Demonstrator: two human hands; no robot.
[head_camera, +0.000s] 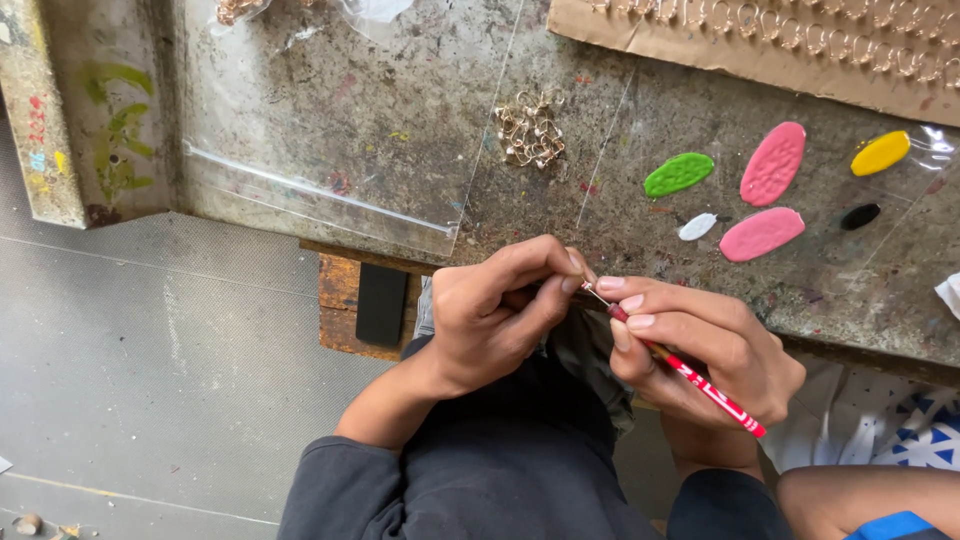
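Pinching something tiny that the fingers hide, the left hand (495, 315) meets the right hand (700, 345), which grips a slim red brush (700, 385) near its tip, just off the desk's (400, 120) near edge. Light and stiff, the brush seems best held low.

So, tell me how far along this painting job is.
Done, apparently: rows of small gold metal hooks laid on the cardboard sheet. In hand: the left hand pinches something too small to make out while the right hand holds a red-handled brush to it. Left: a loose gold pile.
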